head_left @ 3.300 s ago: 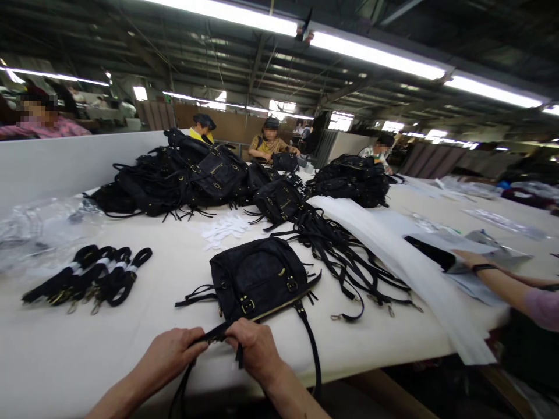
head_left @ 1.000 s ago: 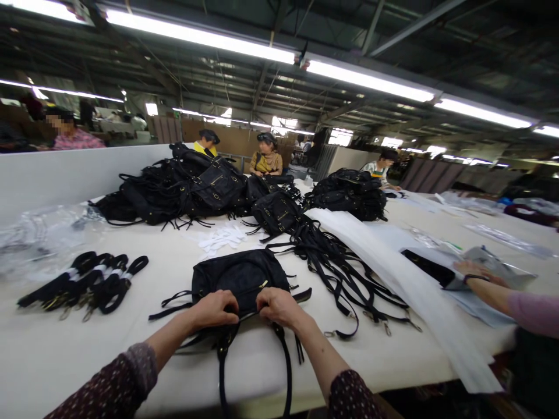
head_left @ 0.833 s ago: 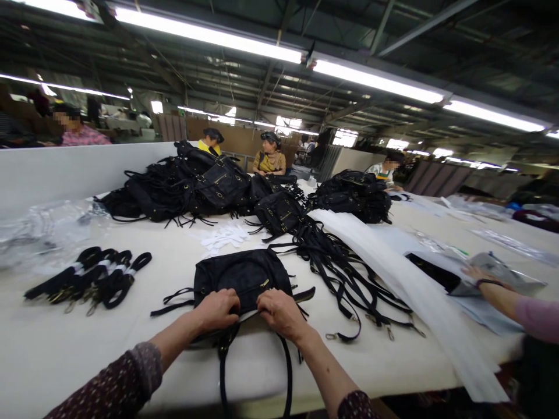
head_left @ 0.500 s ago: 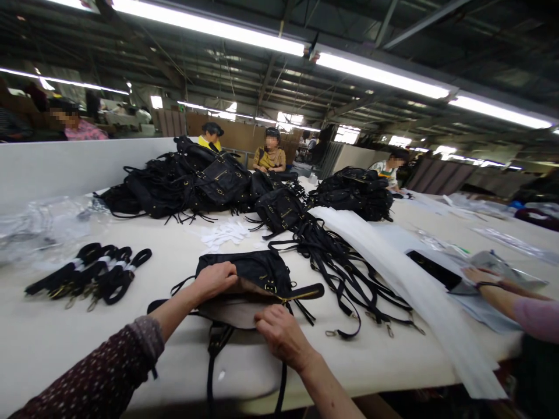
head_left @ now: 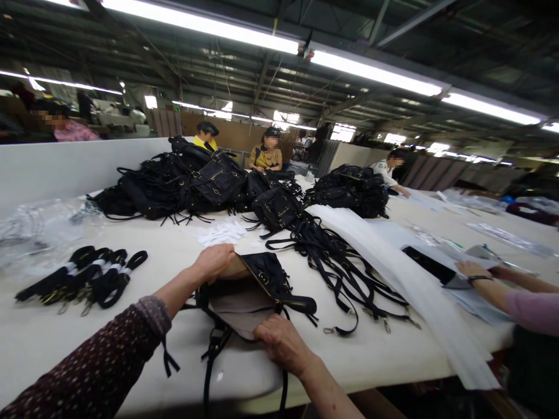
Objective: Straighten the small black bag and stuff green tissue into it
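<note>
A black handbag (head_left: 271,270) lies on the white table in front of me, its mouth pulled wide so that the grey-beige lining shows. My left hand (head_left: 213,262) is closed on the bag's far edge and lifts it. Lower down, my right hand (head_left: 282,343) grips the near edge of the opening, fingers curled over it. Two dark handles hang from the bag toward the table's front edge. A zipper end tab (head_left: 301,304) sticks out at the bag's right side.
Bundled black straps (head_left: 124,279) lie at left, loose straps (head_left: 349,279) at right. Behind are heaps of black bags (head_left: 209,180) and white slips (head_left: 222,231). White sheeting (head_left: 406,291) crosses the right side. A co-worker's hands (head_left: 474,269) handle a dark item there.
My left hand has raised the bag's far edge, and the mouth gapes wider with more lining showing. My right hand stays on the near edge. The view has shifted slightly.
</note>
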The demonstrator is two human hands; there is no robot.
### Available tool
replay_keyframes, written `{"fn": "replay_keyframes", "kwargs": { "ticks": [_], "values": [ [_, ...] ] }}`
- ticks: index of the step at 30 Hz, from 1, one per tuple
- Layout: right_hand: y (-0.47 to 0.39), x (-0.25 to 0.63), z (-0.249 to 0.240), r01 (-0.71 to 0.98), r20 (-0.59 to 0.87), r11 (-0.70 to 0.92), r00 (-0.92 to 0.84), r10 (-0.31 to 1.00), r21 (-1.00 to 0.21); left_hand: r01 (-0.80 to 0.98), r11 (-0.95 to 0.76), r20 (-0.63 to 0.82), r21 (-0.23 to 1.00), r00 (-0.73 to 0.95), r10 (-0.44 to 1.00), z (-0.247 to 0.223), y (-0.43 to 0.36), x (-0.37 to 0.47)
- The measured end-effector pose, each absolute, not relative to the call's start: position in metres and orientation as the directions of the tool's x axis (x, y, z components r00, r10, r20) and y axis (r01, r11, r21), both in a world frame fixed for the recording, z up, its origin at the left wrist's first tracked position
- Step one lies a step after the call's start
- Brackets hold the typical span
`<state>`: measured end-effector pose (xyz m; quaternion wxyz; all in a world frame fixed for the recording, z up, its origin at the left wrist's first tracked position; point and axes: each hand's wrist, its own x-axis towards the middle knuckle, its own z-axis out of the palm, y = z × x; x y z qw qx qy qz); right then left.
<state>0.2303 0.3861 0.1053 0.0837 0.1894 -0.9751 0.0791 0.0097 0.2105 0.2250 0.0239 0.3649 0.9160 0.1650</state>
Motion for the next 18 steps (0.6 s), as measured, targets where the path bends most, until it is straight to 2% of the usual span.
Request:
{"fn": "replay_keyframes", "kwargs": {
  "ticks": [4, 8, 11, 13, 14, 16, 18],
  "values": [
    [0.391, 0.231, 0.118, -0.262, 0.262, 0.936, -0.945, -0.198, -0.237, 0.647, 0.617, 0.173, 0.448, -0.740, 0.650, 0.243, 0.207, 0.008],
    [0.403, 0.227, 0.151, -0.167, 0.519, 0.909, -0.853, 0.061, -0.381, 0.619, 0.485, 0.323, 0.618, -0.762, 0.561, 0.246, 0.201, 0.025],
    [0.411, 0.216, 0.185, -0.127, 0.659, 0.805, -0.654, 0.371, -0.579, 0.514, 0.365, 0.401, 0.777, -0.850, 0.343, 0.234, 0.199, 0.044],
    [0.409, 0.205, 0.208, -0.158, 0.615, 0.651, -0.546, 0.569, -0.743, 0.435, 0.285, 0.396, 0.854, -0.899, 0.186, 0.222, 0.200, 0.061],
    [0.405, 0.198, 0.220, -0.188, 0.578, 0.577, -0.525, 0.625, -0.795, 0.398, 0.253, 0.379, 0.882, -0.917, 0.124, 0.215, 0.201, 0.070],
    [0.391, 0.185, 0.241, -0.261, 0.537, 0.478, -0.540, 0.649, -0.839, 0.314, 0.221, 0.312, 0.923, -0.949, 0.042, 0.199, 0.204, 0.093],
    [0.372, 0.173, 0.257, -0.324, 0.535, 0.431, -0.606, 0.589, -0.842, 0.190, 0.237, 0.184, 0.953, -0.982, 0.047, 0.181, 0.205, 0.115]
  ]
}}
